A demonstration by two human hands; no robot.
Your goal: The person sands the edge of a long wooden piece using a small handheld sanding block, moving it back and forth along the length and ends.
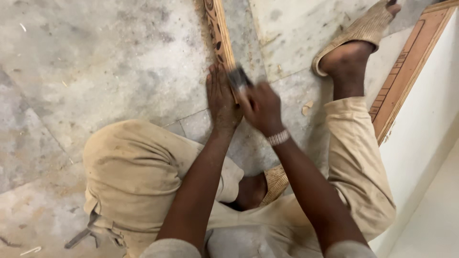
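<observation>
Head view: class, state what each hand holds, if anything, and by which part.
The right hand grips a blurred dark tool by its lower end. The left hand holds nothing; it presses flat beside the carved wooden strip.

A carved wooden strip (219,33) lies on the stone floor (110,62), left hand (221,100) beside it, right hand (262,107) to the right; a framed board (406,71) lies far right.

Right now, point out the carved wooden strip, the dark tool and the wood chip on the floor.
carved wooden strip (219,29), head view, patterned upper face.
dark tool (239,78), head view, blurred head.
wood chip (306,108), head view, its middle.
</observation>
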